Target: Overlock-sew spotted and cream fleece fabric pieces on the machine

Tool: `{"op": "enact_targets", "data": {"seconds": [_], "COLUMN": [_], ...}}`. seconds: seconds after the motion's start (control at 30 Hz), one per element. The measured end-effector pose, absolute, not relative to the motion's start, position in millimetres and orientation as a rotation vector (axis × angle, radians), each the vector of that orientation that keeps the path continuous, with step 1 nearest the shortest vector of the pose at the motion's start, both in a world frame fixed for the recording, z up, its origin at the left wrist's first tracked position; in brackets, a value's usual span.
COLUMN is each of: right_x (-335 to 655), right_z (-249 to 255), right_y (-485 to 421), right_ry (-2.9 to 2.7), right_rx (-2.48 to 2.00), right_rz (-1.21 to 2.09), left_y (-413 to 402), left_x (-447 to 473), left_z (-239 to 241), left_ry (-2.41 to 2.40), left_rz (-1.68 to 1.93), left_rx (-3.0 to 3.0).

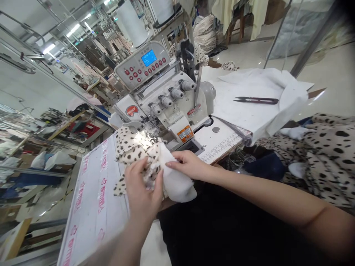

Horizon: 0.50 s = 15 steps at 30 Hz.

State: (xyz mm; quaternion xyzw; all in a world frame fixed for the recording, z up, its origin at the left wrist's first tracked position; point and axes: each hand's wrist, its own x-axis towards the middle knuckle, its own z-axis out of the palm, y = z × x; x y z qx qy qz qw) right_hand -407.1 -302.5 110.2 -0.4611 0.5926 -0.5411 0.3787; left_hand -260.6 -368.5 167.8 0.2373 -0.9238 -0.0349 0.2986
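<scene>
Left hand (pixel 142 188) closes around a bunched spotted-and-white cloth (pixel 137 151) while the open right hand (pixel 188 164) presses on it, holding it on the bench (pixel 91 192) right at the foot of the overlock machine (pixel 166 99). Spotted fabric (pixel 330 155) heaps at right of frame; beyond, at upper right, snips (pixel 256 100) lie on white cloth (pixel 238 114).
</scene>
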Motion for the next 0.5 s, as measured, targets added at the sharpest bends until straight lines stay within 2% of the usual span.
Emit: {"op": "enact_targets", "data": {"seconds": [0.23, 0.37, 0.5], "right_x": [-399, -399, -396], "right_z": [106, 106, 108], "right_y": [-292, -289, -286], "right_ry": [1.531, 1.552, 1.384], "right_rx": [-1.181, -1.166, -1.086], "right_rz": [-1.264, -1.219, -1.243], "left_y": [-380, -381, -377], "left_x": [-219, -215, -211], "left_z": [127, 145, 177], "left_ry": [-2.329, -2.410, -2.531], "left_rz": [-0.247, -0.194, 0.030], "left_rx": [0.940, 0.878, 0.678]}}
